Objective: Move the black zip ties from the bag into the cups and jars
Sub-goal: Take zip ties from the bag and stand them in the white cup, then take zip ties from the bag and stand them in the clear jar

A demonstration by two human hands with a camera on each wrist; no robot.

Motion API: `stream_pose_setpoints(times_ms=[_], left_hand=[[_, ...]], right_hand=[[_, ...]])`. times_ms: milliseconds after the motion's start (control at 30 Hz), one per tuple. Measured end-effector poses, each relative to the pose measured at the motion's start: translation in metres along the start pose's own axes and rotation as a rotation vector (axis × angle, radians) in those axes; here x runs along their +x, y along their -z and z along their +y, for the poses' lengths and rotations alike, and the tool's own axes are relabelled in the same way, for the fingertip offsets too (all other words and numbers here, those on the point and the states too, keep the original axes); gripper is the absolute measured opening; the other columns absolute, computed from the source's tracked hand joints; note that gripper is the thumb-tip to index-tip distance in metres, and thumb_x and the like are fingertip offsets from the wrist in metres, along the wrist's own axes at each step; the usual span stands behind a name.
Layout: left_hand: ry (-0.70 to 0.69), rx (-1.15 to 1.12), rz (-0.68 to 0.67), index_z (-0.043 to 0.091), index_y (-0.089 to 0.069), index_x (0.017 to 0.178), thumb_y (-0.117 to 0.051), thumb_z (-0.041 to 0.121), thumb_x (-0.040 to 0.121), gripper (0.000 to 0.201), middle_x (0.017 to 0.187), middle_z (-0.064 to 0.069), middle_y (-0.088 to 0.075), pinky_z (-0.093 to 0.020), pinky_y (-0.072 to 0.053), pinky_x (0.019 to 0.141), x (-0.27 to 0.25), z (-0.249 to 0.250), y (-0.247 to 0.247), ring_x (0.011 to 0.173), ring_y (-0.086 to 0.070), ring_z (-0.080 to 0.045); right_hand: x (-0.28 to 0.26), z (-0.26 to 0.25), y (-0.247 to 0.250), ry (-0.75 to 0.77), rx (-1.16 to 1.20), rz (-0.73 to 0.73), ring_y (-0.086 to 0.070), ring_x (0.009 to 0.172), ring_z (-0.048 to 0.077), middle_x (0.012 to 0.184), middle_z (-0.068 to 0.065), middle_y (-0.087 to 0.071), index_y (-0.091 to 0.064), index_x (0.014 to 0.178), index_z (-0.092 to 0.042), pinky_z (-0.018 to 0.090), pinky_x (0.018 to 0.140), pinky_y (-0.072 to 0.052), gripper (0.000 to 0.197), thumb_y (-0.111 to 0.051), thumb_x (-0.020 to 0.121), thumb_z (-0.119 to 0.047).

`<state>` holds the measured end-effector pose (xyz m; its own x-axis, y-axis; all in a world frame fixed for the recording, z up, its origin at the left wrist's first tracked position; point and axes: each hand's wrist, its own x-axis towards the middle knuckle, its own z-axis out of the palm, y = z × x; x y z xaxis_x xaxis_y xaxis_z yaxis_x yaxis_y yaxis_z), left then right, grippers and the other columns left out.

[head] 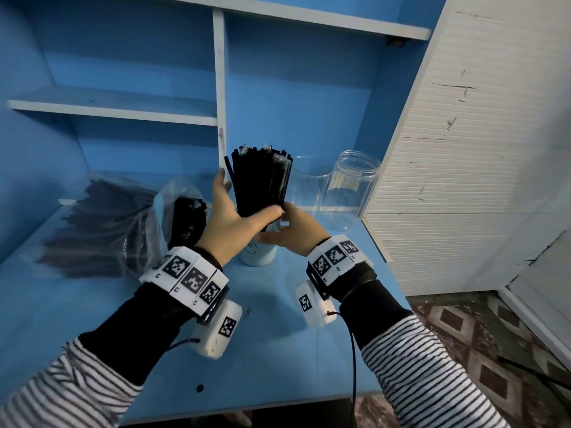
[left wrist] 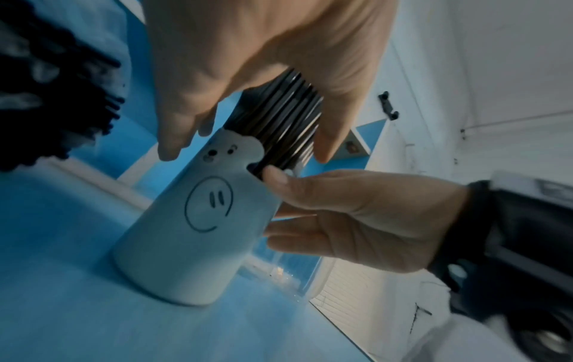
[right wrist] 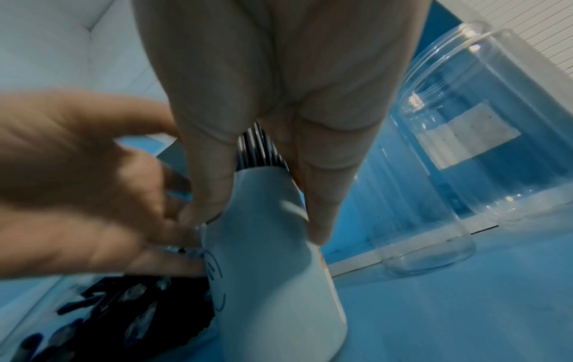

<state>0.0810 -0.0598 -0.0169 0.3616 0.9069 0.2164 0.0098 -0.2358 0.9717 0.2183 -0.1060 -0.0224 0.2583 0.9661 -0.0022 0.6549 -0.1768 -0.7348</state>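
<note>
A thick bundle of black zip ties [head: 259,180] stands upright with its lower ends inside a pale cup with a drawn smiley [head: 258,256]. My left hand [head: 244,199] grips the bundle, thumb across its front and fingers behind. My right hand [head: 278,231] holds the cup at its rim. In the left wrist view the left hand [left wrist: 245,151] closes round the bundle [left wrist: 279,122] above the cup [left wrist: 201,220], and the right hand [left wrist: 272,208] has its thumb at the rim. In the right wrist view the right hand [right wrist: 259,225] straddles the cup [right wrist: 269,281].
A clear plastic bag of black zip ties [head: 123,223] lies on the blue desk [head: 278,350] to the left. An empty clear glass [head: 309,186] and an empty clear jar [head: 352,186] stand behind the cup on the right. White shelf divider [head: 220,88] behind, white wall panel [head: 463,180] on the right.
</note>
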Motion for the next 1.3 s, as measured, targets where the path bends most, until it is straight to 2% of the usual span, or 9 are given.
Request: stream_pose_setpoints(times_ms=[100,200,300,433,500,700,1067,1200,1300], left_hand=[[0.088,0.071,-0.029,0.016,-0.009,0.152,-0.082,0.014,0.073,0.107,0.126,0.009,-0.048,-0.030,-0.040,0.103,0.004,-0.014,-0.006,0.119,-0.049,-0.010],[0.109,0.156,-0.046,0.015,-0.026,0.144,-0.087,0.017,0.068,0.098,0.105,0.016,-0.052,-0.026,-0.042,0.089,0.014,-0.025,-0.006,0.107,-0.052,-0.010],[0.112,0.234,-0.064,0.016,-0.037,0.136,-0.090,0.022,0.062,0.092,0.112,0.008,-0.056,-0.027,-0.043,0.088,0.022,-0.033,-0.006,0.108,-0.055,-0.013],[0.107,0.277,-0.045,0.016,-0.043,0.130,-0.090,0.026,0.061,0.085,0.114,0.005,-0.059,-0.028,-0.045,0.088,0.031,-0.038,-0.009,0.106,-0.057,-0.015],[0.100,0.282,-0.019,0.015,-0.043,0.129,-0.089,0.024,0.064,0.081,0.112,0.005,-0.057,-0.026,-0.043,0.084,0.035,-0.039,-0.012,0.103,-0.055,-0.014],[0.109,0.272,0.001,0.013,-0.043,0.127,-0.090,0.025,0.062,0.081,0.112,0.003,-0.058,-0.029,-0.046,0.087,0.065,-0.042,-0.019,0.105,-0.057,-0.017],[0.135,0.308,0.012,0.020,-0.043,0.125,-0.088,0.031,0.062,0.078,0.096,0.013,-0.054,-0.035,-0.050,0.090,0.105,-0.050,-0.028,0.097,-0.058,-0.015],[0.125,0.296,-0.001,0.020,-0.041,0.129,-0.087,0.030,0.065,0.079,0.099,0.012,-0.053,-0.032,-0.047,0.087,0.104,-0.052,-0.028,0.100,-0.056,-0.015],[0.139,0.253,-0.020,0.015,-0.035,0.137,-0.087,0.025,0.066,0.088,0.117,0.007,-0.052,-0.028,-0.042,0.091,0.100,-0.053,-0.029,0.109,-0.051,-0.013]], right_hand=[[-0.005,0.005,0.005,-0.006,-0.010,-0.027,-0.056,0.118,0.017,0.130,0.001,-0.059,-0.052,0.133,-0.014,0.034,0.100,-0.047,0.068,-0.080,0.075,-0.036],[-0.013,0.013,0.022,-0.093,-0.111,0.062,-0.057,0.117,0.019,0.129,0.004,-0.058,-0.051,0.134,-0.008,0.026,0.093,-0.045,0.070,-0.074,0.079,-0.044],[-0.017,0.024,0.037,-0.199,-0.086,0.197,-0.056,0.115,0.022,0.123,0.005,-0.058,-0.048,0.130,-0.008,0.031,0.091,-0.047,0.072,-0.073,0.078,-0.051],[-0.012,0.027,0.046,-0.252,-0.027,0.271,-0.039,0.135,0.026,0.149,0.010,-0.039,-0.023,0.147,-0.005,0.033,0.101,-0.037,0.099,-0.071,0.076,-0.057],[-0.006,0.025,0.045,-0.235,0.006,0.290,-0.027,0.143,0.024,0.157,0.009,-0.026,-0.012,0.151,-0.004,0.033,0.111,-0.028,0.105,-0.068,0.079,-0.057],[0.019,0.025,0.036,-0.242,0.123,0.281,-0.022,0.145,0.026,0.158,0.016,-0.019,-0.001,0.150,0.001,0.030,0.113,-0.024,0.109,-0.067,0.082,-0.052],[0.050,0.033,0.023,-0.299,0.195,0.339,-0.043,0.131,0.037,0.142,0.025,-0.041,-0.017,0.139,0.000,0.035,0.100,-0.035,0.071,-0.057,0.094,-0.037],[0.047,0.033,0.027,-0.294,0.177,0.328,-0.043,0.131,0.037,0.145,0.022,-0.040,-0.017,0.140,-0.002,0.037,0.101,-0.036,0.069,-0.056,0.095,-0.036],[0.042,0.032,0.029,-0.296,0.151,0.293,-0.042,0.132,0.036,0.146,0.022,-0.038,-0.017,0.139,-0.003,0.038,0.102,-0.035,0.067,-0.055,0.095,-0.037]])
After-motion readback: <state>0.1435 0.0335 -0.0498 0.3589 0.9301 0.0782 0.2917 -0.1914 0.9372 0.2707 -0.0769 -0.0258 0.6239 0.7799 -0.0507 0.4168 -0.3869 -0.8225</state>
